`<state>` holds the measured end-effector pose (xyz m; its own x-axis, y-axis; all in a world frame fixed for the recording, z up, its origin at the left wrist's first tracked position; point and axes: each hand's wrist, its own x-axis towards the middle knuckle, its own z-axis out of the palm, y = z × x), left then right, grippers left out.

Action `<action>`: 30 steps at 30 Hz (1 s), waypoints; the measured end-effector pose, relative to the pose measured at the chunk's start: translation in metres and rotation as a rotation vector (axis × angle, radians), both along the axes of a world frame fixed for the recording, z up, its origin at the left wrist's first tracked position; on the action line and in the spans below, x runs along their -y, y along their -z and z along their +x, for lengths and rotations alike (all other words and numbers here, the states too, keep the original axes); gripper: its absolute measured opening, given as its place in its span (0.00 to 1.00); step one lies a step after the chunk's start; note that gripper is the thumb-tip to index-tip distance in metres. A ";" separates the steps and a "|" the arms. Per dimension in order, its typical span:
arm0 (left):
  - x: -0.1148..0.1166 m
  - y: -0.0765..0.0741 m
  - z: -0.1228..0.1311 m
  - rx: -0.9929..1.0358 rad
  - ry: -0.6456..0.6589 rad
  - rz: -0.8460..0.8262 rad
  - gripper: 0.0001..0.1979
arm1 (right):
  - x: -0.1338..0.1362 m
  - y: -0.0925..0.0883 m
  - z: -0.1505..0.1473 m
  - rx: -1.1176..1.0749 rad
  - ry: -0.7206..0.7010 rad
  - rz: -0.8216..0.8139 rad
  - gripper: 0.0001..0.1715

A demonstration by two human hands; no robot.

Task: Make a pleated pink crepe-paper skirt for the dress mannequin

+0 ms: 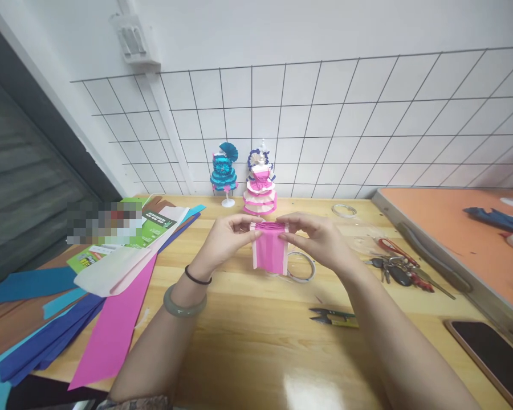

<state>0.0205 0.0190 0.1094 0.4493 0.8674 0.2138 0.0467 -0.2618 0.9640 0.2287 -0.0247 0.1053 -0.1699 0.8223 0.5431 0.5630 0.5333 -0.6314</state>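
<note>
A piece of pink crepe paper (270, 252) with pale side edges hangs between my hands, its top gathered into narrow pleats. My left hand (231, 234) pinches the top left corner between thumb and fingers. At the top right corner my right hand (314, 236) grips it the same way. Behind the paper, partly covered, a roll of clear tape (302, 279) lies on the table. Beyond my hands stand a small figure in a pink and white tiered paper dress (260, 196) and another in a blue paper dress (223, 175).
Strips of coloured crepe paper (115, 319) and a green printed packet (154, 225) spread over the left side. Thread snips (333, 318), a bunch of keys (395, 270) and a phone (489, 359) lie to the right. An orange board (453, 228) borders the wooden table (239, 347).
</note>
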 end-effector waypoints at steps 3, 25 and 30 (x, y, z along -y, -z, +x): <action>-0.001 0.000 0.000 -0.019 0.010 0.007 0.19 | 0.001 -0.001 0.001 0.031 0.026 -0.004 0.16; 0.001 -0.001 -0.003 -0.122 0.067 0.092 0.16 | 0.008 -0.009 0.003 0.078 0.054 0.056 0.15; 0.001 -0.001 -0.006 -0.151 0.100 0.121 0.15 | 0.008 -0.008 0.003 0.084 0.040 0.077 0.15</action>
<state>0.0146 0.0181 0.1101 0.5667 0.7891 0.2371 0.1565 -0.3857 0.9093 0.2321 -0.0331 0.1133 -0.1856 0.7854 0.5905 0.6338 0.5549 -0.5389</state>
